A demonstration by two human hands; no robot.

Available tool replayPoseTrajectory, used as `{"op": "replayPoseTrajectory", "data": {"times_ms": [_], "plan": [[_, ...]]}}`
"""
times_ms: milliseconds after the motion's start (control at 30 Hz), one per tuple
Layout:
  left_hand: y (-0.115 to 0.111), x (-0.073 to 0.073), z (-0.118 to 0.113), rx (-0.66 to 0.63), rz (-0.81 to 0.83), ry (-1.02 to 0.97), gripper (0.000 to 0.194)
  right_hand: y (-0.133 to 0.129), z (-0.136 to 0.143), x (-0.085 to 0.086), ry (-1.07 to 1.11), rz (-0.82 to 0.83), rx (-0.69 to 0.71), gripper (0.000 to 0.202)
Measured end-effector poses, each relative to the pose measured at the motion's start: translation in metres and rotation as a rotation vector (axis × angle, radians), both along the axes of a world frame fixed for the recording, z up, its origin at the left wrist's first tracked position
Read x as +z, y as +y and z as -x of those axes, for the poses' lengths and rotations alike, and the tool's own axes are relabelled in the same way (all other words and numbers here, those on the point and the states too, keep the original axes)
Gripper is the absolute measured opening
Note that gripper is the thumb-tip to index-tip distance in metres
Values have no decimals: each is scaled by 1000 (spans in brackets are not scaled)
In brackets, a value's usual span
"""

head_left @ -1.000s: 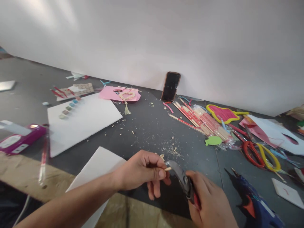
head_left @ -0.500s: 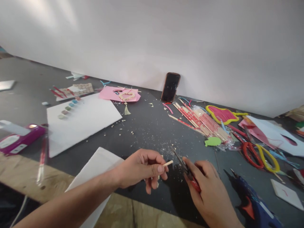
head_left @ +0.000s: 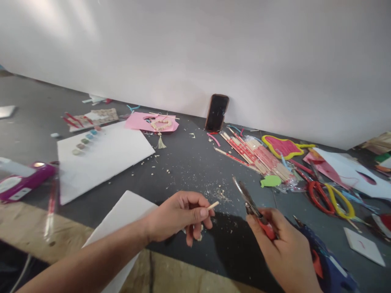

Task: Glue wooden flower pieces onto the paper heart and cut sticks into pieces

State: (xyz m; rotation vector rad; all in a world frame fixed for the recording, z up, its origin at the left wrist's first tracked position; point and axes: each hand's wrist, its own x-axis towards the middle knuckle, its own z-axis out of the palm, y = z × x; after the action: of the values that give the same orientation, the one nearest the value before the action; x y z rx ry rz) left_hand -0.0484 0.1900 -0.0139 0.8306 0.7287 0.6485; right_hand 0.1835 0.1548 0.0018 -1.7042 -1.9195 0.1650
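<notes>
A short, thin wooden stick (head_left: pixel 213 205) is pinched between the thumb and forefinger of my left hand (head_left: pixel 183 215), its pale end pointing up and right. My right hand (head_left: pixel 284 244) is wrapped round red-handled pliers (head_left: pixel 251 204), whose metal jaws point up and left. The jaws stand apart from the stick. Beneath and between my hands, pale crumbs (head_left: pixel 221 193) are scattered on the dark table (head_left: pixel 186 162). The lower fingers of my left hand are curled beside some small pale bits.
A phone (head_left: pixel 217 113) leans on the wall. Right lie wrapped sticks (head_left: pixel 262 156), scissors (head_left: pixel 319 197) and a blue glue gun (head_left: pixel 330 264). Left are white sheets (head_left: pixel 106 156), a purple device (head_left: pixel 27 183) and pink paper (head_left: pixel 137 121) with a beaded loop.
My right hand has moved right with the pliers, away from the stick, and the pliers' jaws show more clearly. My left hand still holds the stick, almost in the same place.
</notes>
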Motion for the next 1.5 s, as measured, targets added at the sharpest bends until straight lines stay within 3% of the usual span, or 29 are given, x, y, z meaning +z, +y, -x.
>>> {"op": "replayPoseTrajectory", "data": {"times_ms": [133, 333, 467, 733, 1000, 1500], "plan": [[2, -1, 1, 51, -9, -19, 27, 4, -4, -5, -20, -89, 128, 20], [1, -2, 3, 102, -30, -69, 26, 0, 0, -9, 57, 62, 270, 15], [1, -3, 3, 113, -45, -61, 26, -3, 3, -13, -21, 19, 347, 18], [0, 2, 3, 130, -140, -28, 24, -5, 0, -23, -189, 6, 393, 22], [-1, 6, -2, 103, -154, 70, 30, -7, 5, -23, -206, -52, 417, 17], [-2, 7, -2, 54, -176, 109, 27, -7, 4, -23, -209, -11, 464, 17]]}}
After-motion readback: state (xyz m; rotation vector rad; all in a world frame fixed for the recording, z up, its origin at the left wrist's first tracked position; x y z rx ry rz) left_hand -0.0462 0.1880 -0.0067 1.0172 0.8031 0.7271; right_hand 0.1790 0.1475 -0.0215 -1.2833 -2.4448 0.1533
